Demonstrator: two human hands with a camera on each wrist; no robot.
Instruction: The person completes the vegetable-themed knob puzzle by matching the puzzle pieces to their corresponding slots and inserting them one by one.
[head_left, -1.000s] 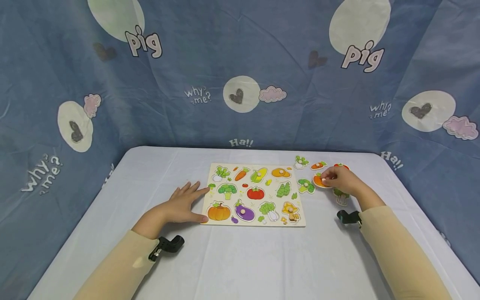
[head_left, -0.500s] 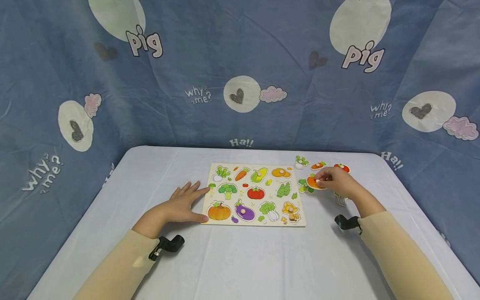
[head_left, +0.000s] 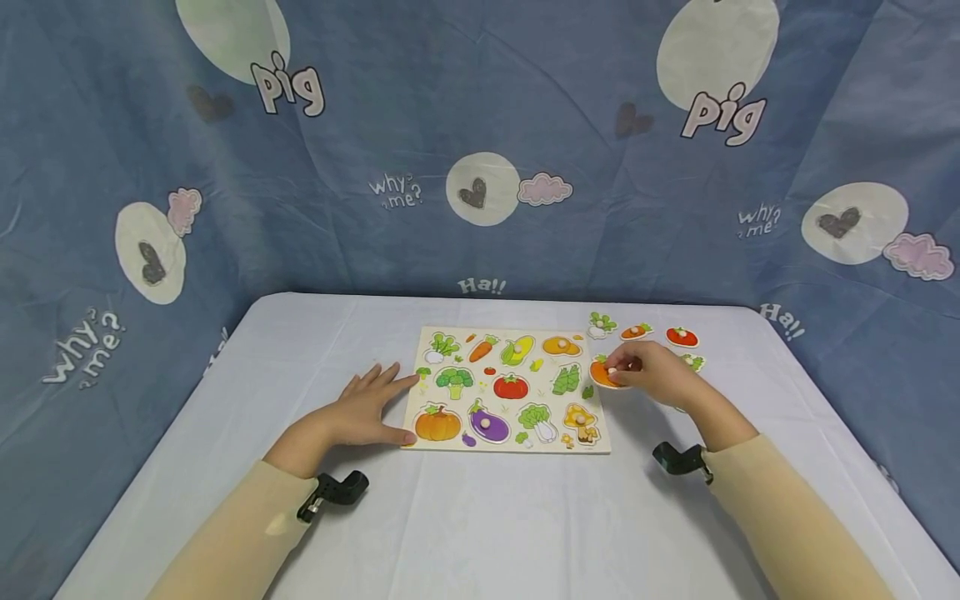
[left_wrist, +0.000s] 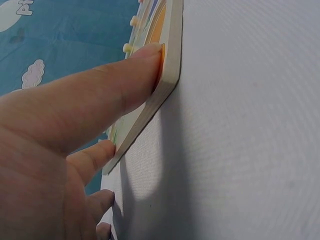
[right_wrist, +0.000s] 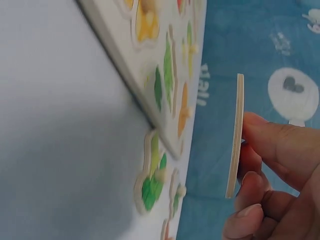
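The wooden vegetable puzzle board (head_left: 542,390) lies flat on the white table. My left hand (head_left: 367,408) is at its left edge with fingers spread; the thumb (left_wrist: 125,75) rests on the near left corner and the index fingertip touches the edge. My right hand (head_left: 660,375) pinches the knob of a pumpkin puzzle piece (head_left: 600,375) at the board's right side. In the right wrist view that piece (right_wrist: 236,135) is held edge-on, raised off the table. Knobbed eggplant (head_left: 491,427) and mushroom pieces (head_left: 580,414) sit in the board.
Right of the board lie loose pieces: a white radish (head_left: 602,325), a carrot (head_left: 636,332), a tomato (head_left: 682,337) and a leafy green piece (head_left: 694,362) partly behind the right hand. A broccoli piece (right_wrist: 152,187) lies beside the board's corner. A blue printed cloth (head_left: 420,242) hangs behind.
My right hand has moved left with the pumpkin piece, from among the loose pieces to the board's right edge. The tomato piece shows fully now. My left hand stays still.
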